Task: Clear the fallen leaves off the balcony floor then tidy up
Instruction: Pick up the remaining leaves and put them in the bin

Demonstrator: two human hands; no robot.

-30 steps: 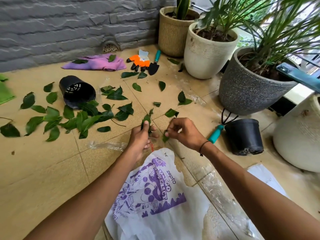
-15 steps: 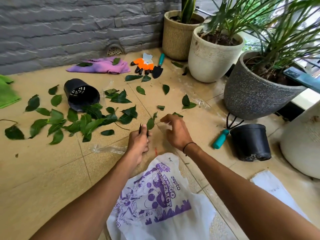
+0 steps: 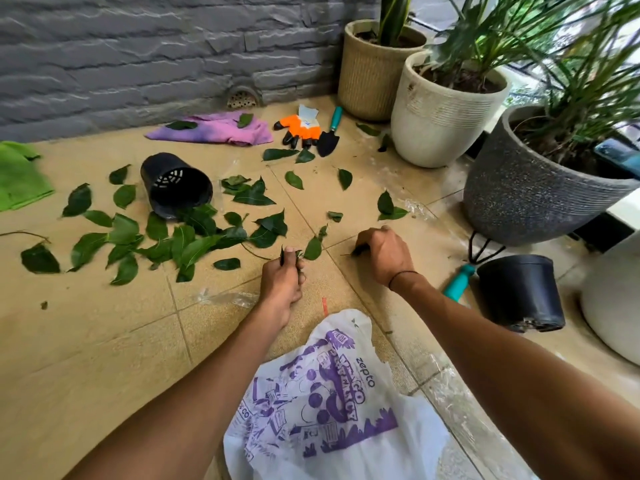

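Green fallen leaves point(image 3: 194, 244) lie scattered over the tan tiled floor, most of them in a heap left of centre. My left hand point(image 3: 282, 282) grips a small bunch of leaves point(image 3: 289, 254) that stick out above its fist. My right hand point(image 3: 384, 252) is down on the floor, its fingers curled round a leaf point(image 3: 356, 251) by its stem. A loose leaf point(image 3: 312, 248) lies between the two hands. A white plastic bag with purple print point(image 3: 332, 403) lies on the floor between my forearms.
A black pot point(image 3: 175, 185) lies tipped by the leaf heap; another black pot point(image 3: 519, 292) and a teal-handled tool point(image 3: 459, 287) are at right. Three large planters point(image 3: 440, 116) line the right side. A pink cloth point(image 3: 214, 129), orange gloves point(image 3: 301, 129), a trowel point(image 3: 329, 136) and a green cloth point(image 3: 19, 174) lie near the grey wall.
My right hand moved away from my left hand, out to the right, and came down on a leaf on the floor. My left hand kept its bunch of leaves.
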